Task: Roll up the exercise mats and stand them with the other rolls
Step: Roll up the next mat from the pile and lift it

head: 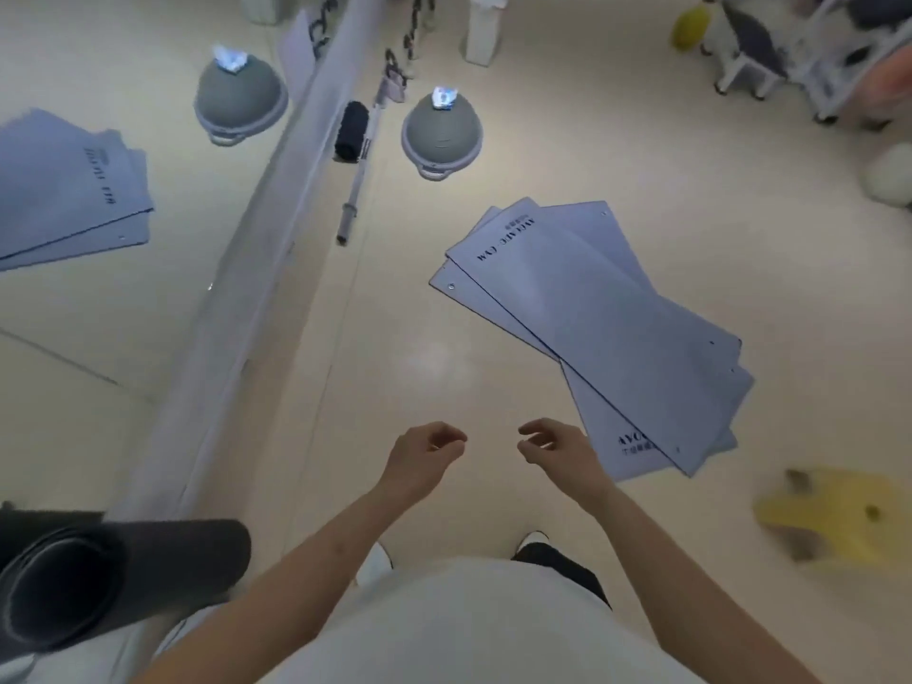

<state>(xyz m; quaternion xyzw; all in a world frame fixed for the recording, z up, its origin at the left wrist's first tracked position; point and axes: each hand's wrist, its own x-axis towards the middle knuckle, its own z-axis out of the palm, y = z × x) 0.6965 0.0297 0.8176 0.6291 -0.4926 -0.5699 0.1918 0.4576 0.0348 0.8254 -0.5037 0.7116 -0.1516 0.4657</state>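
Several flat lavender-grey exercise mats (597,313) lie fanned in an overlapping pile on the cream floor, ahead and to the right, with black lettering at their ends. My left hand (424,454) and my right hand (555,449) hang in front of me above bare floor, fingers loosely curled, holding nothing. The right hand is just left of the pile's near corner, not touching it. A dark rolled mat (98,580) stands at the lower left against the mirror wall. A smaller black roll (351,130) lies farther along the wall.
A mirror wall (123,288) runs along the left and reflects the mats. A grey balance dome (441,135) and a white bar (358,185) sit near it. A yellow object (834,515) lies at the right, a white ball (888,172) and stools farther back.
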